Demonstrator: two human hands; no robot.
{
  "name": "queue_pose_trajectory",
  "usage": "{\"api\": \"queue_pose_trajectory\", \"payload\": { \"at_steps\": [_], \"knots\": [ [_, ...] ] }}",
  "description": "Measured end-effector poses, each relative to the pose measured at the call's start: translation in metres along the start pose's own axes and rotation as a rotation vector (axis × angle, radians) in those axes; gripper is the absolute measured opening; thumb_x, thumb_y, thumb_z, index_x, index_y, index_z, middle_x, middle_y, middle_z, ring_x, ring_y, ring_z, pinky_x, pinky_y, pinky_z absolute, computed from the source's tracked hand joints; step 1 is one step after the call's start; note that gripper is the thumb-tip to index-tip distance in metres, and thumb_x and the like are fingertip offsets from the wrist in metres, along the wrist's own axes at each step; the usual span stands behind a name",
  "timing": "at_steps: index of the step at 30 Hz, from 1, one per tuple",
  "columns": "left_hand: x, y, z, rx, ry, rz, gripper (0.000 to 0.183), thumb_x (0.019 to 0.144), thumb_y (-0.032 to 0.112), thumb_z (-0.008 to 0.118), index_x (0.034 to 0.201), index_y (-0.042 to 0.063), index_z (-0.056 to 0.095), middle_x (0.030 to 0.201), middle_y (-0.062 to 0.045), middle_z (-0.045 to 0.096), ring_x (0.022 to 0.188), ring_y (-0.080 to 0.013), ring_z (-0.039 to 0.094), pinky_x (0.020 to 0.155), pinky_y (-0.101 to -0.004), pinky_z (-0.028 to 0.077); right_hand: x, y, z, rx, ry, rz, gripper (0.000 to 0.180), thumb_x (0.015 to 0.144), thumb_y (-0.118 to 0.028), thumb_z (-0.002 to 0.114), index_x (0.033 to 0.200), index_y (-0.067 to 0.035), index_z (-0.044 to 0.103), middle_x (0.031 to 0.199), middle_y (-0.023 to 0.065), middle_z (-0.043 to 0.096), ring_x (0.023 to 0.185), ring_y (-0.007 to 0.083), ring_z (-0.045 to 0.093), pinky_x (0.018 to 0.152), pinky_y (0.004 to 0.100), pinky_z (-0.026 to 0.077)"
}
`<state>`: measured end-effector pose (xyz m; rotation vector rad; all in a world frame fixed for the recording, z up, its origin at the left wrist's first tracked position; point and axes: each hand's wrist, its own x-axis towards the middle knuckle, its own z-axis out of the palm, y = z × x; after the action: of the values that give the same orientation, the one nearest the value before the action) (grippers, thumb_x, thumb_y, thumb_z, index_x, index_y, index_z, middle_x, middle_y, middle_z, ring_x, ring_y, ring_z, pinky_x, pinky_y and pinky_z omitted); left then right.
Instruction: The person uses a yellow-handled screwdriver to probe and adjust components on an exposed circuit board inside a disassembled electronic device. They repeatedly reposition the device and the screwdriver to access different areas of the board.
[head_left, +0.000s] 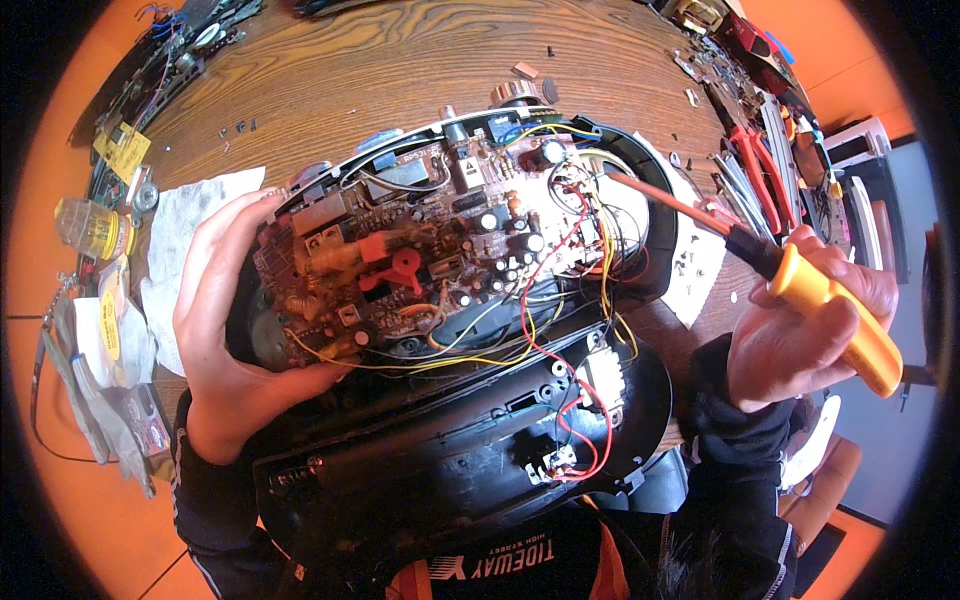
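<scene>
An opened portable radio or stereo lies before me, its brown circuit board (450, 232) facing up in a black plastic housing. My left hand (225, 300) grips the left end of that housing, thumb at the lower edge and fingers at the upper. In my right hand (802, 322) is a screwdriver (832, 307) with a yellow-orange handle; its shaft points left, the tip over the wires by a round speaker (626, 202). Nearer my body rests the black back shell (450, 450), holding a transformer (602, 379). Red, yellow and black wires run between the two halves.
Red-handled pliers (761, 176) and other metal tools lie at the right. Small screws sit on white paper (694, 270) beside the housing. At the left are a cloth or paper sheet (176, 255), a yellow-lidded clear jar (94, 229) and grey gloves (97, 397). Electronic scrap lines both far sides.
</scene>
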<state>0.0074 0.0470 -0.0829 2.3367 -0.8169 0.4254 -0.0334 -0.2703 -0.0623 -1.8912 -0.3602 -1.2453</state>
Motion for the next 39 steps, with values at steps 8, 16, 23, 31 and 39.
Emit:
{"api": "queue_pose_trajectory", "payload": {
  "at_steps": [8, 16, 23, 31, 39],
  "knots": [
    [0.0, -0.001, 0.0, -0.003, 0.0, 0.007, 0.08, 0.048, 0.022, 0.081, 0.115, -0.007, 0.049, 0.113, -0.019, 0.051, 0.107, -0.0304, 0.05, 0.092, -0.0364, 0.039, -0.007, 0.006, -0.001, 0.266, -0.07, -0.017, 0.05, 0.079, -0.054, 0.056, 0.083, -0.007, 0.038, 0.052, 0.0059, 0.046, 0.042, 0.0135, 0.042, 0.049, 0.0279, 0.033],
    [0.0, -0.001, 0.0, -0.008, -0.004, 0.008, 0.08, 0.048, 0.021, 0.081, 0.115, -0.007, 0.049, 0.114, -0.019, 0.051, 0.107, -0.0308, 0.05, 0.092, -0.0366, 0.039, -0.002, -0.023, -0.015, -0.008, -0.655, -0.36, 0.051, 0.08, -0.048, 0.055, 0.111, -0.011, 0.041, 0.068, 0.0062, 0.055, 0.055, 0.021, 0.054, 0.047, 0.0323, 0.032],
    [-0.001, -0.001, 0.0, -0.015, -0.001, 0.002, 0.08, 0.047, 0.02, 0.081, 0.116, -0.007, 0.048, 0.115, -0.019, 0.05, 0.108, -0.0305, 0.05, 0.093, -0.0364, 0.038, -0.012, -0.036, -0.014, -0.183, -0.632, -0.369, 0.049, 0.079, -0.048, 0.055, 0.111, -0.015, 0.039, 0.071, 0.0065, 0.056, 0.059, 0.0212, 0.055, 0.049, 0.0316, 0.039],
    [-0.001, -0.001, -0.001, -0.037, -0.019, -0.024, 0.082, 0.046, 0.02, 0.081, 0.116, -0.006, 0.048, 0.116, -0.019, 0.05, 0.108, -0.0303, 0.049, 0.093, -0.0361, 0.038, 0.0, -0.045, -0.022, -0.322, -0.614, -0.319, 0.041, 0.085, -0.045, 0.051, 0.109, -0.014, 0.038, 0.065, 0.0083, 0.051, 0.052, 0.0205, 0.048, 0.047, 0.0328, 0.034],
    [-0.001, -0.002, 0.0, -0.032, -0.016, -0.024, 0.083, 0.046, 0.02, 0.081, 0.117, -0.006, 0.048, 0.116, -0.019, 0.05, 0.108, -0.0306, 0.05, 0.093, -0.0361, 0.038, -0.012, -0.024, -0.014, -0.056, -0.497, -0.353, 0.048, 0.082, -0.05, 0.052, 0.108, -0.012, 0.04, 0.062, 0.0071, 0.05, 0.049, 0.0208, 0.049, 0.047, 0.0333, 0.029]
  ]
}}
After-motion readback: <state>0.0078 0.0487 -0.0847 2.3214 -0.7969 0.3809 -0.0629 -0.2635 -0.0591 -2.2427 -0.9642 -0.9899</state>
